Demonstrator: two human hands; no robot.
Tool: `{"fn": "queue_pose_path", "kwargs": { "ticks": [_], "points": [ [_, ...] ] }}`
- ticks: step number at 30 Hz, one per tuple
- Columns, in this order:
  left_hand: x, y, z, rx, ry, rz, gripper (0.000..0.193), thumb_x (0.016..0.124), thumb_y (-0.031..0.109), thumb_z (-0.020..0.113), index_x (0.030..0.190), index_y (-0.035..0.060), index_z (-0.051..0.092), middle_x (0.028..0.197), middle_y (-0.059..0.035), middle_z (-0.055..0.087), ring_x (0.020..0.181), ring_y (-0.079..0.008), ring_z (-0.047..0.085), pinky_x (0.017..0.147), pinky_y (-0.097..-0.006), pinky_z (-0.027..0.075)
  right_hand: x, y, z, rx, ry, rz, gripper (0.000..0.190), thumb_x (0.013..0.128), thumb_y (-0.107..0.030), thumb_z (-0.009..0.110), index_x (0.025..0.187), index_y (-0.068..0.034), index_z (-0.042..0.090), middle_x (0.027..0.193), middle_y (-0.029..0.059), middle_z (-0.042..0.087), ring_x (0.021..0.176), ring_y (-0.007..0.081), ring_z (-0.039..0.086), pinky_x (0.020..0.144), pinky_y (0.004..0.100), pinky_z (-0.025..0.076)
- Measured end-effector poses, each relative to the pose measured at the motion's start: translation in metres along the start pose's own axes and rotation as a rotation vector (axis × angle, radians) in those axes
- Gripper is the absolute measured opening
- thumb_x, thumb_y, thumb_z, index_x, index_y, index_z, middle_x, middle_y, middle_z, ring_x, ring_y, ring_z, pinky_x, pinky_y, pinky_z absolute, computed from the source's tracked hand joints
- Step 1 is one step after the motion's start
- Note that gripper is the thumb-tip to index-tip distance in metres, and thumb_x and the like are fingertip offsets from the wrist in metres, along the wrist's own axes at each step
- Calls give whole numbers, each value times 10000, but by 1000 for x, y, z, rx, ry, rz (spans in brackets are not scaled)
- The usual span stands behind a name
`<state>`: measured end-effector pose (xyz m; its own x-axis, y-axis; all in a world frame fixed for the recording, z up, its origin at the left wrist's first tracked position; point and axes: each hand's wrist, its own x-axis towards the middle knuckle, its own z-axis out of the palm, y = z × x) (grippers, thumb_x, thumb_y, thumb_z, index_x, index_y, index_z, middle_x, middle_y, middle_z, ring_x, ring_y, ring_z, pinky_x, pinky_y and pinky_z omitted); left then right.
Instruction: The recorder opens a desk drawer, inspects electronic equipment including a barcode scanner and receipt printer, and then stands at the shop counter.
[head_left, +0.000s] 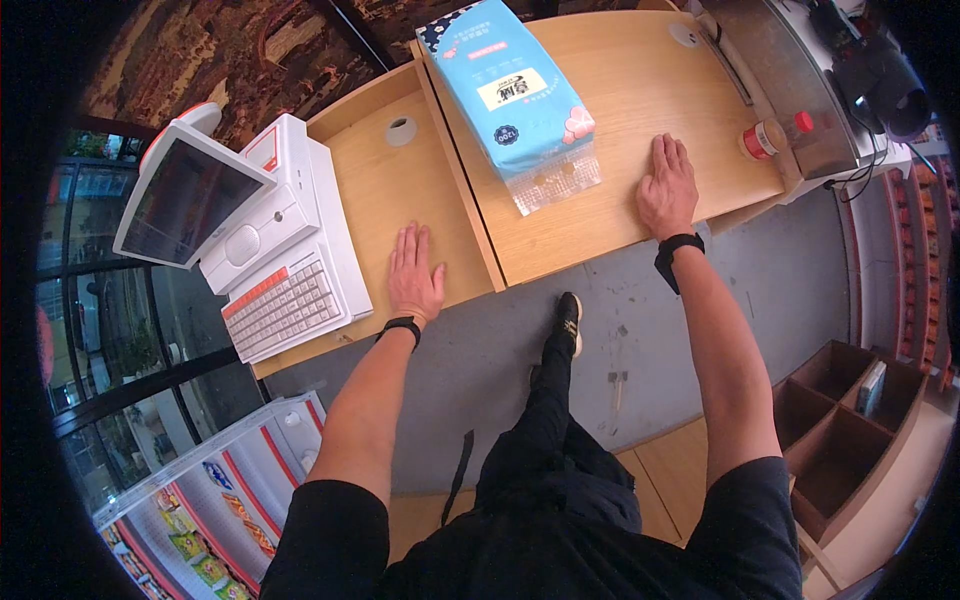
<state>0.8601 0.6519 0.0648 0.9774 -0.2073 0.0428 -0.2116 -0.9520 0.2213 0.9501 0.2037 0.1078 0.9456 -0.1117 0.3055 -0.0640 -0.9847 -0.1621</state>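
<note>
My left hand (415, 281) lies palm down on the lower wooden counter section (375, 180), just right of a white cash register (281, 240) with a screen and keyboard. My right hand (670, 191) rests flat, fingers pointing away, on the higher wooden counter top (615, 97). Neither hand holds anything. Between them, nearer the far side, a large blue plastic-wrapped pack (517, 90) bearing writing lies on the higher top, its clear crinkled end towards me. To the right of my right hand is a small jar (763, 140) with a red and white label.
A steel-sided appliance (810, 105) with black devices and cables stands at the right. A brown divided wooden box (832, 427) sits lower right. At lower left is a shelf rack (217, 480) with snack packets. The grey floor (600, 337) shows below the counter, beside a glass window (112, 322).
</note>
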Motion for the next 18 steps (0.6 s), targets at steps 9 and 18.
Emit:
{"fn": "queue_pose_path", "kwargs": {
  "ticks": [9,18],
  "points": [
    [0,1,-1,-11,-26,-18,765,959,272,616,1635,46,336,1715,-199,295,1586,-406,272,1285,-514,255,0,2,4,42,76,-30,612,871,-109,555,1468,26,533,1554,215,532,1462,403,462,1223,471,376],
    [2,1,-3,-44,-8,-1,754,959,262,611,1627,35,345,1708,-206,301,1582,-418,273,1284,-518,252,1,3,5,45,93,-35,594,882,-89,578,1465,14,534,1536,207,545,1442,410,479,1206,474,396]
  ]
}}
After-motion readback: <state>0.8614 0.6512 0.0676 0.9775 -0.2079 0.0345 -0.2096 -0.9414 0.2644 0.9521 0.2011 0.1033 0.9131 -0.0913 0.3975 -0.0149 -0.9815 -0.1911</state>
